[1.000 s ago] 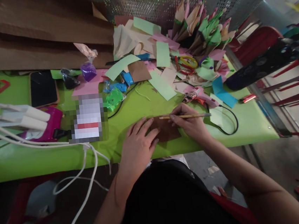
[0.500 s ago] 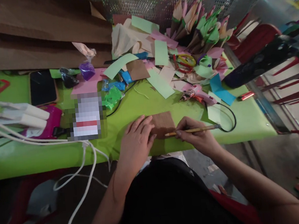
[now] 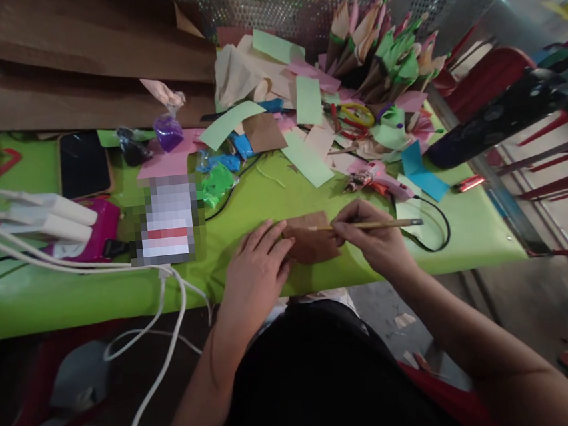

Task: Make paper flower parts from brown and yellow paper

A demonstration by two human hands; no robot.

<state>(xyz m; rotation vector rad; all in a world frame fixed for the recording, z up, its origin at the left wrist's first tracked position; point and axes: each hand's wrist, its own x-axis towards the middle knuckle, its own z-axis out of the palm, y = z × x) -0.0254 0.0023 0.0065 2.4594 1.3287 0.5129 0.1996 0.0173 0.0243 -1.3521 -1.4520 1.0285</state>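
Observation:
A small brown piece of paper (image 3: pixel 312 247) lies on the green table near its front edge. My left hand (image 3: pixel 261 259) rests flat on the paper's left side, fingers stretched out and pressing on it. Between the thumb and fingers of my right hand (image 3: pixel 366 235) is a wooden pencil (image 3: pixel 385 224), held almost level. Its tip points left, over the upper part of the paper; whether it touches is too blurred to tell. The pencil's back end reaches out to the right past my hand.
Behind the hands lie a pink glue gun (image 3: pixel 384 180), scissors (image 3: pixel 355 118) and green paper strips (image 3: pixel 306 160). Left are a blurred-out phone (image 3: pixel 167 221), a magenta power strip (image 3: pixel 104 220) and white cables (image 3: pixel 175 310). A dark bottle (image 3: pixel 486 123) lies at the right.
The pencil and my right hand have moved up, from the paper's lower right toward its upper part. My left hand has stayed nearly in place.

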